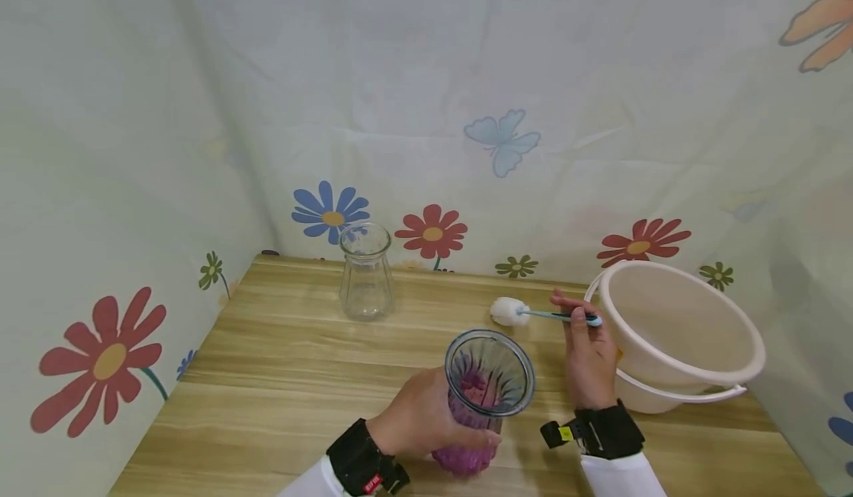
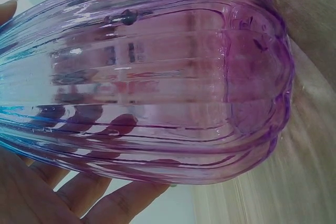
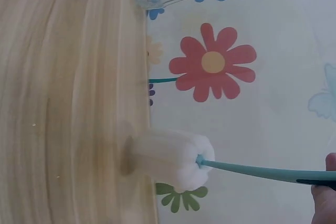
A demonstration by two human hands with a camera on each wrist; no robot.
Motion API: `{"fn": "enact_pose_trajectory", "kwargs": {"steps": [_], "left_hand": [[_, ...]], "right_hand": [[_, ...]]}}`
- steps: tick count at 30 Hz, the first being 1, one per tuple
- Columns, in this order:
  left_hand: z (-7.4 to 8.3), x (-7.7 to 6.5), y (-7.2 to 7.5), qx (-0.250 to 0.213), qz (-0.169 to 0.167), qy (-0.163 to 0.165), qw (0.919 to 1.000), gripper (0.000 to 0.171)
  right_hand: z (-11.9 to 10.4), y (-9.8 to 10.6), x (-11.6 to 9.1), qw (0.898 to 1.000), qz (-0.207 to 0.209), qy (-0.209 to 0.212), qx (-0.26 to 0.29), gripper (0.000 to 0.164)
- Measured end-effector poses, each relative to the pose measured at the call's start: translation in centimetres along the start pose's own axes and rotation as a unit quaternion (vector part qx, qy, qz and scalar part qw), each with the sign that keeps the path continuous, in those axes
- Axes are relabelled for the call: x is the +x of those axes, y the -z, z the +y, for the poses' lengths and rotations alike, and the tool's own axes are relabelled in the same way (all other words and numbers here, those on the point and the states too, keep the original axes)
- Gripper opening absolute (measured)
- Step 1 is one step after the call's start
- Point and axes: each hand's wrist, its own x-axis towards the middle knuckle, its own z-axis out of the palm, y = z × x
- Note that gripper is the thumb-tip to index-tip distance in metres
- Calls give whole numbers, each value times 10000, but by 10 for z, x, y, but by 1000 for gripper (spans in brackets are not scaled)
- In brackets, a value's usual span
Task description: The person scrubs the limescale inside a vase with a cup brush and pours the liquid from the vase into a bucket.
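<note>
My left hand grips a ribbed glass vase, blue at its rim and purple toward its base. The vase leans, its open mouth facing up toward the head camera. In the left wrist view, fingers curl along one side of the vase. To the right, my right hand pinches the light blue handle of a sponge bottle brush. The brush's white sponge head points left, outside the vase; whether it touches the table cannot be told.
A clear glass vase stands upright at the back left of the wooden table. Close beside my right hand is a pale pink bucket with its handle lowered. A flower-printed curtain hangs around the table's back and sides.
</note>
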Motion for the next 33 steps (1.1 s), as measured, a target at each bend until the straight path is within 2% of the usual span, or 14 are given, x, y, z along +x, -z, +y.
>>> {"fn": "enact_pose_trajectory", "kwargs": {"steps": [5, 9, 15, 17, 19, 21, 24, 27, 33], "left_hand": [[1, 0, 0, -85, -27, 72, 9999, 73], [1, -1, 0, -109, -7, 81, 9999, 75], [0, -1, -1, -21, 78, -28, 10000, 75], [0, -1, -1, 22, 108, -46, 9999, 75], [0, -2, -1, 48, 119, -46, 9999, 74], [0, -1, -1, 59, 110, -36, 9999, 74], [-1, -1, -1, 46, 64, 6, 10000, 73], [-1, -1, -1, -30, 9, 64, 10000, 72], [-2, 0, -1, -203, -59, 112, 9997, 71]], "right_hand": [[-21, -12, 2, 9997, 111, 235, 43, 24], [-44, -23, 5, 9988, 9, 494, 66, 22], [-78, -41, 4, 9924, -642, 798, 681, 21], [-89, -46, 5, 9857, -1022, 857, 1025, 19], [-100, -51, 7, 9806, -1319, 878, 1150, 20], [-110, -56, 10, 9721, -1687, 911, 1352, 26], [-123, -59, 16, 9519, -2344, 892, 1762, 45], [-135, -61, 20, 9293, -2885, 867, 2138, 52], [-159, -67, 22, 9077, -3185, 773, 2619, 47]]}}
